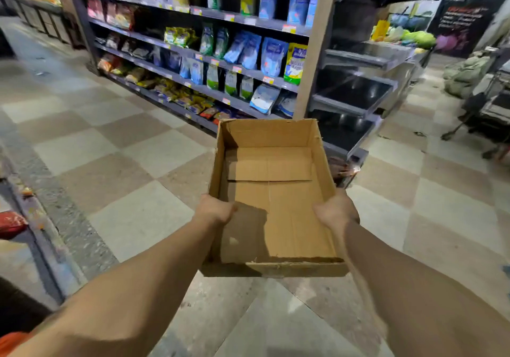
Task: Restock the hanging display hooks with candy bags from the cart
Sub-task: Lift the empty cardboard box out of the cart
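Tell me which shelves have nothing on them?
The dark grey end shelves right of the beige post are bare; the long aisle shelves left of it hold bags.

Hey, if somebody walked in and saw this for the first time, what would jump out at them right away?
First, the empty cardboard box held out in the middle of the view, the left hand and right hand each with a grip on a side wall. Behind it stands a grocery shelf full of blue, green and yellow bags, and the checkered tile floor spreads below.
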Tool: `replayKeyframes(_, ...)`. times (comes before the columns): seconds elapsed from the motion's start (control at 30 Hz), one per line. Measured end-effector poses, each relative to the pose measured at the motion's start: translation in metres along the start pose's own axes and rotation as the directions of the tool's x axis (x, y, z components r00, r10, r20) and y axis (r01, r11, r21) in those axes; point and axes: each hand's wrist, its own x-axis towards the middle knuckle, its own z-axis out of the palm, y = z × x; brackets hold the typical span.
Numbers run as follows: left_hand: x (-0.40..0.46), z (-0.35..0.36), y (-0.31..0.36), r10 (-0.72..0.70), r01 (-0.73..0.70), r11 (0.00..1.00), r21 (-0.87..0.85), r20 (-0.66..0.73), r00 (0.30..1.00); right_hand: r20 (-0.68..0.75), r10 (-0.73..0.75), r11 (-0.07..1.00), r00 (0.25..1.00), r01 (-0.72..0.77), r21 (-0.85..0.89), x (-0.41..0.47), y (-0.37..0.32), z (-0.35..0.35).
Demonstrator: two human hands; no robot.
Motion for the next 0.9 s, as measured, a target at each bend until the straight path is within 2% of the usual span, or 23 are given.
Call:
replayKeyframes(0.17,0.089,-0.023,0.021,-0.118,0.113,0.989,-0.091,-0.054,0.992,0.086,-0.102,0.992,0.991,0.108,-0.062,0.089,-0.077,0.052)
replayKeyframes(0.27,0.144,-0.038,0.022,-0.201,0.182,0.973,-0.141,-0.134,0.970,0.168,-0.166,0.978,0.972,0.184,-0.097,0.137,-0.133,0.089)
replayKeyframes(0.37,0.185,-0.050,0.018,-0.301,0.259,0.944,-0.205,-0.211,0.930,0.300,-0.225,0.958,0.927,0.267,-0.105,0.174,-0.181,0.126)
replayKeyframes(0.5,0.227,-0.070,0.019,-0.419,0.333,0.893,-0.301,-0.289,0.861,0.384,-0.349,0.904,0.855,0.415,-0.101,0.211,-0.243,0.166)
replayKeyframes(0.7,0.271,-0.123,-0.017,-0.592,0.429,0.793,-0.432,-0.380,0.711,0.489,-0.453,0.838,0.746,0.543,-0.053,0.209,-0.331,0.256)
replayKeyframes(0.8,0.301,-0.161,-0.042,-0.639,0.478,0.762,-0.438,-0.388,0.664,0.530,-0.497,0.803,0.687,0.596,-0.020,0.201,-0.375,0.309)
replayKeyframes(0.9,0.345,-0.201,-0.072,-0.658,0.461,0.742,-0.487,-0.397,0.640,0.590,-0.495,0.793,0.638,0.609,0.008,0.196,-0.426,0.364)
